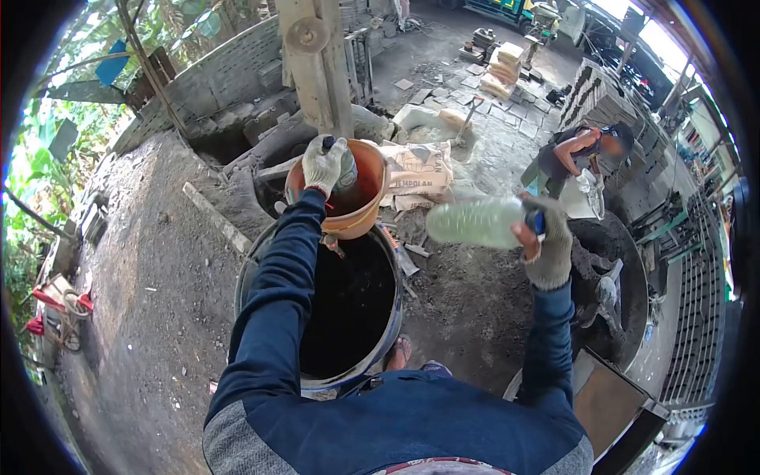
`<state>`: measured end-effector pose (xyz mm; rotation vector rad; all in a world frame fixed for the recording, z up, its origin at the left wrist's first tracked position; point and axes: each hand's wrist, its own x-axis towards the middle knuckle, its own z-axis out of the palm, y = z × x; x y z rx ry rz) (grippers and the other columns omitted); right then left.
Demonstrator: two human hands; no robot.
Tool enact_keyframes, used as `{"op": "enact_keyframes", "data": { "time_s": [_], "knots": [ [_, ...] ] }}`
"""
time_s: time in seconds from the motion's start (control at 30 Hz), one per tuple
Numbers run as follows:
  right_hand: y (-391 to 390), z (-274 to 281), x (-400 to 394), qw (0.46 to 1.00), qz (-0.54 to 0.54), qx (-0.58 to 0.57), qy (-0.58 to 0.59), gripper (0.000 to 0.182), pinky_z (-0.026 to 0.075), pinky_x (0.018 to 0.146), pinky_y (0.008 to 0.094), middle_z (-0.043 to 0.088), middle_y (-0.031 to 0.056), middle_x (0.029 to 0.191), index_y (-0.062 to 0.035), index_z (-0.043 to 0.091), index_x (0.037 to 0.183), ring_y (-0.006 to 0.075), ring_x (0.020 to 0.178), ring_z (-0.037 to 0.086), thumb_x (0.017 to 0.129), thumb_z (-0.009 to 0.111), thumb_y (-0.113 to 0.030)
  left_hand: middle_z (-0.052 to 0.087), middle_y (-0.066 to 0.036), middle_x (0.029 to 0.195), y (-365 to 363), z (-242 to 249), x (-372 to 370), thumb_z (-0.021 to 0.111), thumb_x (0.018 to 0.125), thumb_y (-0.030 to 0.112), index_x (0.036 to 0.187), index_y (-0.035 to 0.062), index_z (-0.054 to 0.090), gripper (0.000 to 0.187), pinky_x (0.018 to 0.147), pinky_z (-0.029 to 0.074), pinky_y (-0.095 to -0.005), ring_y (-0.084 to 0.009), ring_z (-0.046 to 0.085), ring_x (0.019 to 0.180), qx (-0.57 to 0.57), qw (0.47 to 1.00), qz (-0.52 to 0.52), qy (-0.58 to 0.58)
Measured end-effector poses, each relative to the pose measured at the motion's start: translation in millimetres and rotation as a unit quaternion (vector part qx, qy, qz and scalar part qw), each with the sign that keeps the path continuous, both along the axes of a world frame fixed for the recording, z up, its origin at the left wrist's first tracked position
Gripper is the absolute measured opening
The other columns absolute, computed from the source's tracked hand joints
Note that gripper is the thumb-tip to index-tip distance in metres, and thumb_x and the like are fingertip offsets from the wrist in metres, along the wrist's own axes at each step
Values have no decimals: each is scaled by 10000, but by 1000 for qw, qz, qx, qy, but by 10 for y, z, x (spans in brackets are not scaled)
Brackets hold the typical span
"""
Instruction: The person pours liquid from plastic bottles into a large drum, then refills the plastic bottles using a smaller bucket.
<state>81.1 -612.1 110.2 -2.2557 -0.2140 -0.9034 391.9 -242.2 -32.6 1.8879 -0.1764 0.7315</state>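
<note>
My left hand (323, 168), in a pale knit glove, is closed around the dark-topped neck of a clear bottle (347, 176). This bottle stands inside an orange bucket (358, 223), its lower part hidden by the bucket. To the right, my gloved right hand (548, 241) grips a second plastic bottle (479, 223) near its blue top. That bottle is held sideways in the air, its base pointing left, and looks pale green and cloudy. Below the bucket, in front of my body, is a wide drum (389, 336) with dark contents.
A printed sack (416, 170) lies behind the bucket. Right of me, another person (574, 154) bends over a white bucket (587, 198) beside a large round basin (633, 317). A wooden post (317, 71) rises ahead. Stacked tiles (594, 95) stand farther back.
</note>
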Motion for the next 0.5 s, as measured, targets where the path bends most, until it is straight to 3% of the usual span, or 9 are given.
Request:
{"op": "enact_keyframes", "data": {
  "time_s": [0.1,0.13,0.27,0.37,0.5],
  "knots": [
    [-117,-256,-246,996,-21,31,79,435,495,926,361,666,119,1094,-7,663,1189,240,1013,637,856,793,-256,738,-123,873,-12,-10,93,819,856,311,983,9,714,344,783,541,-386,-247,690,792,-75,995,-38,49],
    [-128,-337,-312,992,-31,50,110,455,482,945,351,663,115,1113,2,661,1185,227,1030,627,868,783,-302,740,-122,878,12,-7,98,829,844,311,992,6,713,358,786,543,-382,-245,692,798,-53,996,-35,59],
    [-122,-583,-392,987,-24,91,130,429,491,935,351,669,112,1119,4,666,1161,223,1035,630,868,785,-287,750,-124,909,66,168,122,875,781,317,1035,-11,706,447,802,551,-365,-244,706,834,38,993,-23,107],
    [30,-661,-348,988,-11,108,110,381,522,900,379,677,151,1077,-3,678,1125,294,997,672,832,815,-205,751,-130,929,90,252,130,883,768,318,1056,-18,697,480,818,551,-362,-246,712,864,61,986,-57,142],
    [173,-618,-305,991,21,86,103,432,526,900,373,682,160,1092,-3,673,1133,302,1004,683,836,843,-267,751,-139,962,42,275,131,888,757,307,1106,-6,686,511,825,555,-368,-253,716,884,55,986,-54,148]
  ]
}}
